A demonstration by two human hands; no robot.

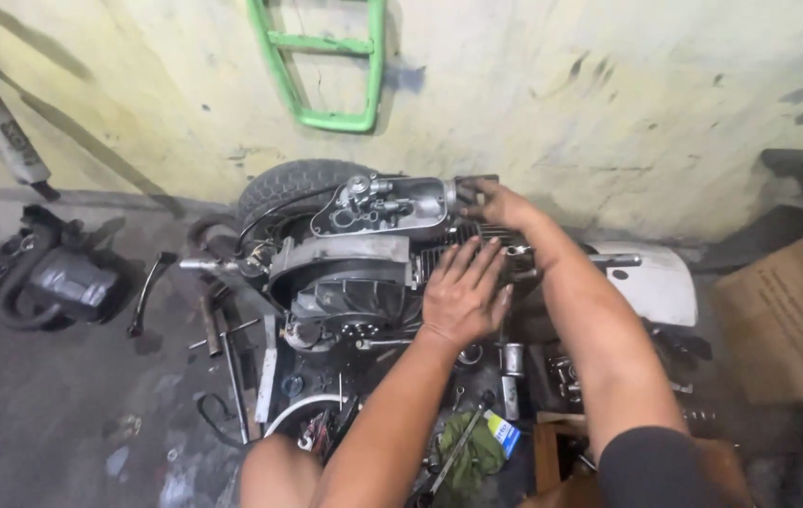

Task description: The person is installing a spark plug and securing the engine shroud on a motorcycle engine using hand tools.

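A greasy scooter engine (350, 273) with its small tyre (293, 183) lies on the floor against the wall. My left hand (463, 292) rests flat, fingers spread, on the dark finned cylinder (439, 254) at the engine's right side. My right hand (488, 200) reaches further back and grips the top edge of the cylinder beside the open carburettor box (383, 205). Its fingertips are partly hidden behind the metal.
A white body panel (655, 282) lies right of the engine, a cardboard box (787, 320) beyond it. A kick lever (148, 292), loose tools and a green rag (472, 452) lie in front. A dark engine part (68, 277) sits at left. A green frame (322, 61) hangs on the wall.
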